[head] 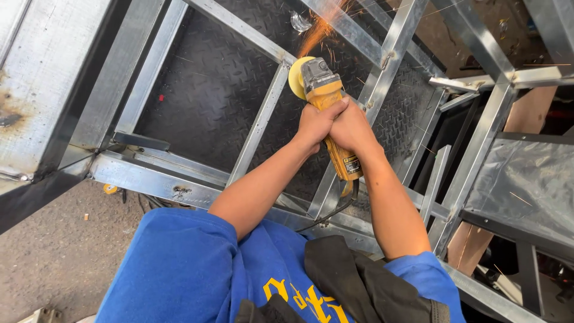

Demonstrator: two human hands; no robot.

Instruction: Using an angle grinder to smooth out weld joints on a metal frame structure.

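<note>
A yellow angle grinder [326, 96] is gripped by both my hands. My left hand [315, 122] wraps the body near the head, and my right hand [353, 128] closes over it just behind. The grinder's yellow disc guard [295, 76] presses against a joint of the galvanised steel tube frame [260, 122], and orange sparks [317, 30] spray upward from it. The black cord [341, 206] trails back toward my body.
The steel frame [179, 191] lies over black checker plate [215, 84]. More frame bars [478, 149] run to the right beside a grey plastic-wrapped panel [526, 179] and wooden boards [529, 110]. Bare concrete ground [54, 251] shows at lower left.
</note>
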